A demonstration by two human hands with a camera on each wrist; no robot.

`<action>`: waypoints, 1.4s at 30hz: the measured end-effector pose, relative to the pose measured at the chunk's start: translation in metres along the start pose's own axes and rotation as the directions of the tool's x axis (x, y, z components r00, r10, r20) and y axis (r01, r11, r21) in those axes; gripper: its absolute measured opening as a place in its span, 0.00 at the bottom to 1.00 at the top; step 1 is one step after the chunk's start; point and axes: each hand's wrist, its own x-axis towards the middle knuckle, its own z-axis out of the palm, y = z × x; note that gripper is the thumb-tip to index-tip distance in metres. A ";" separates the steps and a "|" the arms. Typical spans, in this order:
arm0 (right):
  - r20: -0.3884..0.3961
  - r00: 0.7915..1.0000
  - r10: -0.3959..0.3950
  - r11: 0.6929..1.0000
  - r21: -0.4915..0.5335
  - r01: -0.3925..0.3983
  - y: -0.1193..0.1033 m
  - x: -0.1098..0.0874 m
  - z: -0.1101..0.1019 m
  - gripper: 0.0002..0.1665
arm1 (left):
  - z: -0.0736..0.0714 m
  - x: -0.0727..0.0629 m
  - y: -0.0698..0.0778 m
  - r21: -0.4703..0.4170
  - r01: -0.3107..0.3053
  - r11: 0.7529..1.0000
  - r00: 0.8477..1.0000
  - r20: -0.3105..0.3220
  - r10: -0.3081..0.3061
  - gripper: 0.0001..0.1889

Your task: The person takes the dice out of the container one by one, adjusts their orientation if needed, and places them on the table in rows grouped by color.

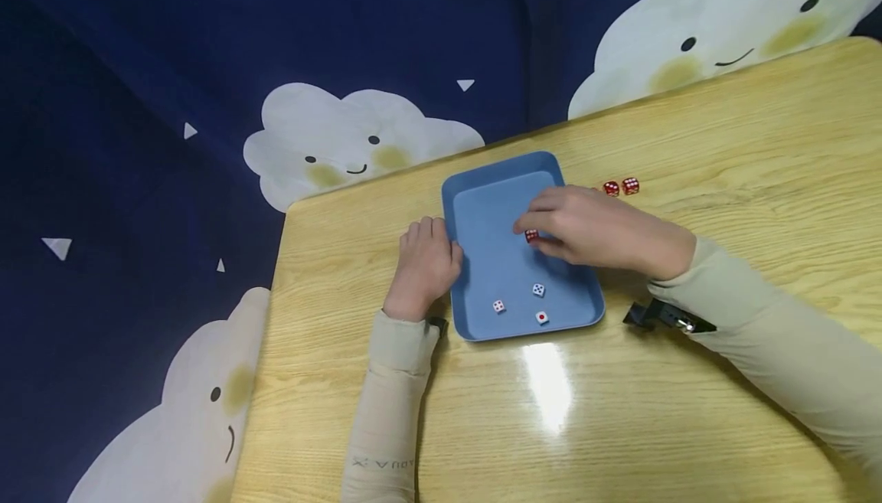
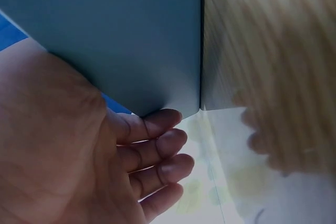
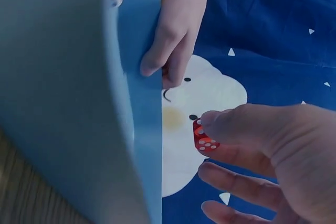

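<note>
My right hand pinches a red die with white pips between thumb and fingertip, above the blue tray. The right wrist view shows this red die at the thumb tip, the other fingers spread apart below it. At the tray's left side, my left hand grips the wall, its thumb over the rim and its fingers against the outside. Three white dice lie in the near part of the tray: one on the left, one higher up and one with a red pip.
Right of the tray, partly behind my right hand, a red die and another red die lie on the wooden table. A dark blue cloth with clouds hangs along the table's far and left edges.
</note>
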 end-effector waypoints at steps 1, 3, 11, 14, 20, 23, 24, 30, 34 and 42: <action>-0.001 1.000 0.007 1.000 -0.005 -0.007 0.002 -0.001 -0.001 0.13 | 0.000 0.000 0.000 -0.001 0.001 1.000 1.000 -0.001 -0.001 0.17; -0.003 1.000 0.015 1.000 -0.016 -0.015 0.007 -0.004 -0.003 0.13 | 0.001 0.000 0.000 0.000 0.003 1.000 1.000 -0.001 -0.003 0.18; -0.043 0.998 0.055 0.997 -0.051 -0.057 0.023 -0.014 -0.010 0.14 | 0.001 0.001 -0.002 0.016 0.002 1.000 1.000 -0.005 -0.002 0.17; -0.056 0.996 0.074 0.996 -0.044 -0.076 0.026 -0.014 -0.011 0.14 | 0.000 -0.001 -0.004 0.021 0.006 1.000 1.000 -0.012 -0.006 0.17; -0.059 0.989 0.133 0.991 -0.028 -0.134 0.031 -0.016 -0.015 0.13 | 0.001 -0.002 -0.010 0.003 0.011 1.000 1.000 -0.015 -0.011 0.18; -0.060 0.986 0.154 0.988 -0.024 -0.155 0.035 -0.017 -0.017 0.14 | 0.001 -0.003 -0.011 -0.005 0.010 1.000 1.000 -0.016 -0.010 0.18; -0.058 0.985 0.161 0.987 -0.021 -0.162 0.036 -0.017 -0.017 0.14 | 0.001 -0.003 -0.011 -0.004 0.011 1.000 1.000 -0.020 -0.011 0.18; -0.031 0.980 0.197 0.980 0.003 -0.197 0.042 -0.019 -0.018 0.16 | 0.001 -0.006 -0.011 0.013 0.010 1.000 0.999 -0.047 -0.010 0.18; -0.025 0.977 0.212 0.977 0.010 -0.212 0.047 -0.022 -0.017 0.17 | 0.001 -0.007 -0.011 0.015 0.010 1.000 0.999 -0.050 -0.009 0.18; -0.029 0.968 0.251 0.968 0.008 -0.250 0.056 -0.027 -0.019 0.17 | 0.000 -0.008 -0.012 0.016 0.012 1.000 0.999 -0.046 -0.012 0.18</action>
